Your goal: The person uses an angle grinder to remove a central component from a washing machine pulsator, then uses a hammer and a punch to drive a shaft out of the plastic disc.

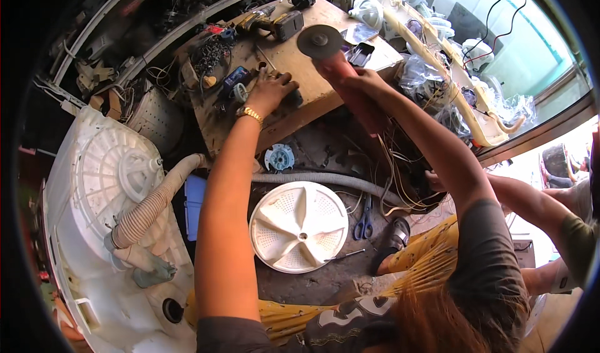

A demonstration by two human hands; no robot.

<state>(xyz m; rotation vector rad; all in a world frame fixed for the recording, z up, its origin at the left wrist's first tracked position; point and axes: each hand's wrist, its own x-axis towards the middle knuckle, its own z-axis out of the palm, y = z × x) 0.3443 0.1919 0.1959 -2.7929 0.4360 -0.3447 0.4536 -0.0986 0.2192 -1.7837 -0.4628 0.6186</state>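
While right hand point(369, 83) has its grip clamped on the grinder point(347, 81) above the tabletop point(314, 87), left hand point(270, 92) is at a dark part point(292, 98), can't tell its grip; disc point(320, 41) looks clear, no sparks, so cutting seems unstarted, all left.

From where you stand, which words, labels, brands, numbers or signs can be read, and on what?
Dark shirt: large pale print, not copied here.
Yellow-and-black power tool: any markings too small to read.
Small blue item: any print too small to read.
Dark disc on the red grinder: nothing readable.
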